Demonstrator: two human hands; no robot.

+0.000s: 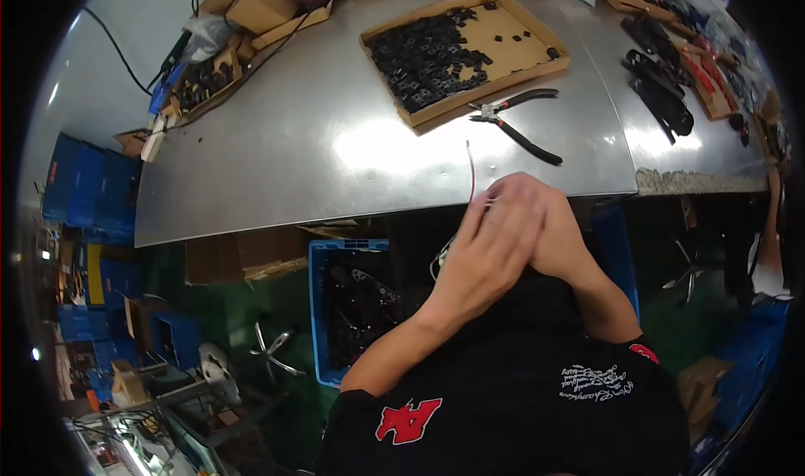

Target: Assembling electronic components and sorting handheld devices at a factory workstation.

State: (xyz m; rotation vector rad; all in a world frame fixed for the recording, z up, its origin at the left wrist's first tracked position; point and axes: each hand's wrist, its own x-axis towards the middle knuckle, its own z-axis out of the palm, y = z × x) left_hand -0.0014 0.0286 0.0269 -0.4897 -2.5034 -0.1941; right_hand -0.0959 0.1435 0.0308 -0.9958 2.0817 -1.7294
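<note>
My left hand and my right hand are pressed together at the table's front edge. The left lies over the right, and its fingertips are blurred. A thin red wire sticks up beside my left thumb and forefinger, which close on it. A pale loop of wire shows by the left wrist. Most of my right hand's fingers are hidden behind the left, as is anything between the palms. Just beyond the hands, a pair of cutting pliers with dark handles lies spread on the metal table.
A shallow cardboard tray of small black square parts stands behind the pliers. Boxes of parts line the far left. Black items and red-handled tools lie at the right. Below the edge is a blue crate.
</note>
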